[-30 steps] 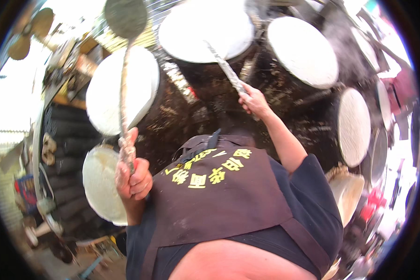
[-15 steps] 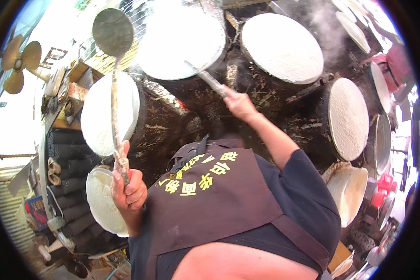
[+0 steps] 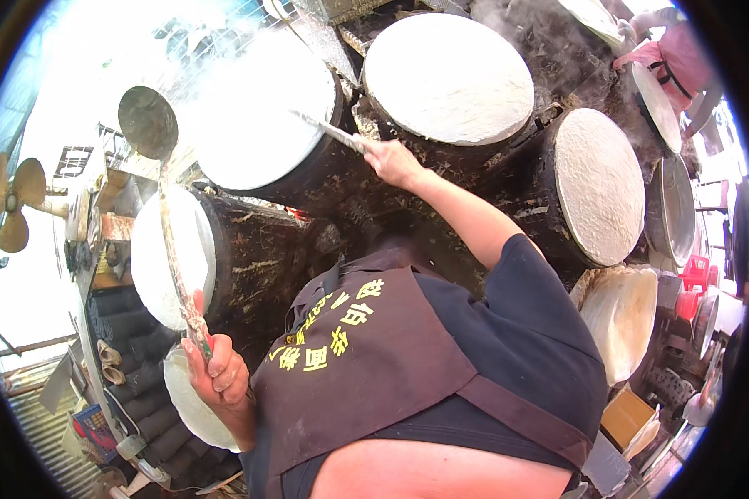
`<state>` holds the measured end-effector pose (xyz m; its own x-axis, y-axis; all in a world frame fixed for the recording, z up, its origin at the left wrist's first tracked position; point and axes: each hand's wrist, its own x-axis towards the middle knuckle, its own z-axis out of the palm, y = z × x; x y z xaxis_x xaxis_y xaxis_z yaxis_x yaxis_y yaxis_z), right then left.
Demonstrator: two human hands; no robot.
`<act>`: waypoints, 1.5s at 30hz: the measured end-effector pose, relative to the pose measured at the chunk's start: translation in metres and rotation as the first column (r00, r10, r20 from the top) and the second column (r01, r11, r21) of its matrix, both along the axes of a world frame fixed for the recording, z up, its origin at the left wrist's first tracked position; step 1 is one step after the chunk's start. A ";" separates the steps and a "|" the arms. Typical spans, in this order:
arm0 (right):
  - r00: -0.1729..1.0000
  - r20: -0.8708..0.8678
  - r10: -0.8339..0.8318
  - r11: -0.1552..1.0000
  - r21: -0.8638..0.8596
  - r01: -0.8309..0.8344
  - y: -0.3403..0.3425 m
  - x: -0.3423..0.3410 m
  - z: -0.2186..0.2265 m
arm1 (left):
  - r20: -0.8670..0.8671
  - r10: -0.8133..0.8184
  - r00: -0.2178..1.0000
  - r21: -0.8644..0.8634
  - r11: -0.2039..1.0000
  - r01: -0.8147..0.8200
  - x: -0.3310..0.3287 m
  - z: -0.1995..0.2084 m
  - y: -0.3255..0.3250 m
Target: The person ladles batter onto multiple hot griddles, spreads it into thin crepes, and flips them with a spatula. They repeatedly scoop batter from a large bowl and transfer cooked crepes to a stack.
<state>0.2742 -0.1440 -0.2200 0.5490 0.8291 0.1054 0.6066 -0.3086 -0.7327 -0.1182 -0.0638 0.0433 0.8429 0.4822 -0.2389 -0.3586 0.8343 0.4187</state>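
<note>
My left hand (image 3: 223,378) is closed round the coated lower handle of a long ladle (image 3: 148,123). The ladle stands upright, its round dark metal bowl raised at the upper left, past a dark drum topped with a white round sheet (image 3: 154,254). With my right hand (image 3: 391,160) I grip a slim pale stick-like tool (image 3: 334,133), perhaps a scraper. Its thin tip lies over the white, glare-washed round top (image 3: 258,150) of the drum ahead. Whether the tip touches that surface, I cannot tell.
Dark, crusted drums with white round tops curve around me, including one at the far middle (image 3: 449,79) and one on the right (image 3: 601,187). Steam rises behind them. A fan (image 3: 12,202) stands at far left, a cardboard box (image 3: 626,417) at lower right.
The view has swung, so the drums sit further left and the far ones lower. Both hands keep their tools; the ladle bowl sits lower and further left in the picture.
</note>
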 end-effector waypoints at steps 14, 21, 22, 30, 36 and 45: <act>0.987 0.117 -0.111 0.989 -0.085 0.122 0.082 0.065 0.025 | -0.021 -0.087 0.996 -0.081 0.993 0.085 0.045 0.008 0.023; 0.998 -0.054 0.011 0.997 0.079 -0.006 0.087 0.036 0.042 | -0.082 -0.066 0.994 -0.080 0.995 0.059 0.043 0.010 0.019; 0.999 -0.037 -0.036 0.991 0.129 0.040 0.066 0.019 0.040 | -0.082 -0.072 0.994 -0.074 0.995 0.065 0.039 0.008 0.018; 1.000 0.008 -0.026 0.959 -0.283 0.027 0.131 0.010 0.040 | 0.008 -0.101 0.995 -0.151 0.983 0.101 0.059 0.006 0.025; 0.970 -0.082 -0.229 0.972 -0.067 0.224 0.085 0.025 0.045 | -0.021 -0.026 0.999 -0.140 0.990 0.023 0.048 0.010 0.014; 0.993 0.065 0.094 0.957 -0.281 -0.072 0.123 0.023 0.042 | -0.010 0.015 1.000 -0.189 0.982 -0.017 0.036 0.003 0.002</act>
<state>0.2976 -0.0209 -0.1778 0.4761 0.8741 -0.0960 0.6901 -0.4391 -0.5753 -0.0819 -0.0614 0.0461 0.8331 0.4411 -0.3338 -0.3699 0.8929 0.2568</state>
